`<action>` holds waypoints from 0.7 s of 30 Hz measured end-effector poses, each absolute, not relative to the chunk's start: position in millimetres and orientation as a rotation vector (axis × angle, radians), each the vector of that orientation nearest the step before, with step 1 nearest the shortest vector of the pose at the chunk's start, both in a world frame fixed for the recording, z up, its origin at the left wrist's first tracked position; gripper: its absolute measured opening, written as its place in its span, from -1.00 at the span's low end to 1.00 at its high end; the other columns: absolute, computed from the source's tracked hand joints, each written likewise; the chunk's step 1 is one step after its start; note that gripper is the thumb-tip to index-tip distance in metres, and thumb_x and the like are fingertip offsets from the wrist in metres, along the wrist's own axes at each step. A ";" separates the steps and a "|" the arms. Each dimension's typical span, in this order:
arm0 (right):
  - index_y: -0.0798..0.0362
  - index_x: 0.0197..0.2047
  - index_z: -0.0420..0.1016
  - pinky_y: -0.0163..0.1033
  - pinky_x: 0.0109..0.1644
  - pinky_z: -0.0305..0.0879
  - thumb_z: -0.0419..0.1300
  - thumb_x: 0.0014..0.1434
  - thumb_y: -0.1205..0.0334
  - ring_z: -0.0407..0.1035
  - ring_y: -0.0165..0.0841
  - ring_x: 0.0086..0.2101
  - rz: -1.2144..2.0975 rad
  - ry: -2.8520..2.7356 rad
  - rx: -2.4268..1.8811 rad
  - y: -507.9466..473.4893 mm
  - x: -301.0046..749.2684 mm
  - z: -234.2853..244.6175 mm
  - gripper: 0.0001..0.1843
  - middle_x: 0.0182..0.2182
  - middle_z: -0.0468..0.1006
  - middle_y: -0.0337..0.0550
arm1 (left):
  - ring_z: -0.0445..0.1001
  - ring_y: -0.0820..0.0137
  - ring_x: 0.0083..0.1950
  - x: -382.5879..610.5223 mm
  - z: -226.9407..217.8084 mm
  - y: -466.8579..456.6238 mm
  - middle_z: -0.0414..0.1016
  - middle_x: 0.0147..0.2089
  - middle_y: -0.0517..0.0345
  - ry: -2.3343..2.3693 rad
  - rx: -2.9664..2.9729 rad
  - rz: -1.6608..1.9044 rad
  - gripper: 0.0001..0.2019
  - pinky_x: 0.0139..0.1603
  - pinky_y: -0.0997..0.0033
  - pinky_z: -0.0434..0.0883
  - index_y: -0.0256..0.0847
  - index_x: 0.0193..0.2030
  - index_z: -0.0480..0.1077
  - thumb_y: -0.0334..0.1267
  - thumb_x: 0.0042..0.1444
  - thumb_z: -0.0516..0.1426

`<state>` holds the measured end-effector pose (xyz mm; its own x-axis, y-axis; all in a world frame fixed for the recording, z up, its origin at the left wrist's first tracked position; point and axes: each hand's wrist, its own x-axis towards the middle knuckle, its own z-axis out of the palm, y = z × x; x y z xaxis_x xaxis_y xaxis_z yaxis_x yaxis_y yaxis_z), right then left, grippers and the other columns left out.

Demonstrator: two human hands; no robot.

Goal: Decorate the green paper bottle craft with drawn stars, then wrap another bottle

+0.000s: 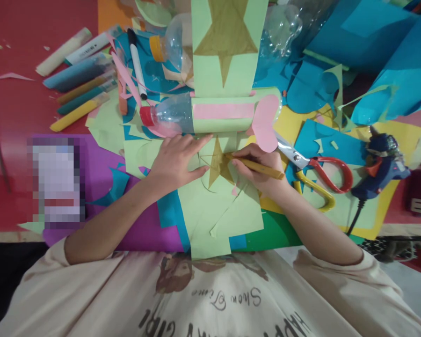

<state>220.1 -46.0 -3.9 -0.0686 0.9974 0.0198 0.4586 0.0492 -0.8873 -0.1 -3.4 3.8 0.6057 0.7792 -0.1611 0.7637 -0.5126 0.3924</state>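
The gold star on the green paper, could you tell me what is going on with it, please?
A person's left hand presses flat on the light green paper beside the gold star, while the right hand holds a yellow marker with its tip at the star's right edge. A paper-wrapped plastic bottle lies just above; scissors and a blue glue gun lie to the right.

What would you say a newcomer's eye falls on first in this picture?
Most likely the gold star at the centre of the green paper, where the left hand presses flat and the right hand holds a yellow marker to it. Just above lies a plastic bottle wrapped in green and pink paper, and to the right sit scissors with red and yellow handles beside a blue glue gun.
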 end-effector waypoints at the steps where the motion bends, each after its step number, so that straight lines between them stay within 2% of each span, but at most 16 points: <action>1: 0.09 -0.41 0.52 -0.33 -0.53 0.16 0.22 0.05 0.15 0.25 -0.49 -0.60 0.956 -1.622 -1.486 -46.2 219.9 -4.2 -0.83 -0.60 0.48 -0.23 | 0.28 0.16 -0.09 0.1 4.2 -3.3 0.31 -0.23 0.08 1.232 2.406 0.040 -0.39 0.04 0.13 0.22 -0.16 0.37 0.18 -0.05 0.20 0.08; 5: 0.09 -0.44 0.50 -0.34 -0.55 0.13 0.20 0.04 0.18 0.26 -0.49 -0.62 0.925 -1.622 -1.491 -47.3 219.7 -3.9 -0.85 -0.63 0.45 -0.26 | 0.29 0.16 -0.09 0.5 4.8 -3.0 0.31 -0.24 0.08 1.239 2.399 0.038 -0.39 0.03 0.14 0.23 -0.15 0.37 0.19 -0.05 0.19 0.09; 9: 0.09 -0.43 0.49 -0.33 -0.52 0.16 0.22 0.04 0.19 0.30 -0.47 -0.59 0.921 -1.619 -1.464 -46.9 219.3 -3.0 -0.86 -0.59 0.49 -0.22 | 0.28 0.19 -0.12 -1.1 2.7 -3.1 0.30 -0.26 0.11 1.217 2.413 0.093 -0.40 0.00 0.17 0.23 -0.14 0.35 0.21 -0.04 0.19 0.09; 13: 0.06 -0.46 0.46 -0.32 -0.53 0.13 0.19 0.03 0.20 0.26 -0.48 -0.60 0.939 -1.584 -1.477 -46.7 218.6 -4.0 -0.88 -0.61 0.45 -0.24 | 0.28 0.21 -0.13 -3.4 0.0 -2.9 0.30 -0.26 0.12 1.202 2.431 0.129 -0.40 -0.02 0.21 0.22 -0.12 0.35 0.20 -0.01 0.20 0.08; 21: 0.07 -0.42 0.51 -0.32 -0.52 0.16 0.20 0.04 0.17 0.27 -0.47 -0.58 0.912 -1.631 -1.503 -47.9 221.2 -7.0 -0.85 -0.60 0.47 -0.24 | 0.28 0.20 -0.11 -0.5 1.1 -3.4 0.31 -0.23 0.09 1.226 2.433 0.066 -0.38 -0.02 0.20 0.21 -0.16 0.36 0.19 -0.02 0.19 0.09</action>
<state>221.2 -47.9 -7.0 -0.0543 0.9975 0.0462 0.4824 0.0667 -0.8734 -0.5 -3.4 1.1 0.6115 0.7786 -0.1407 0.7590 -0.5270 0.3824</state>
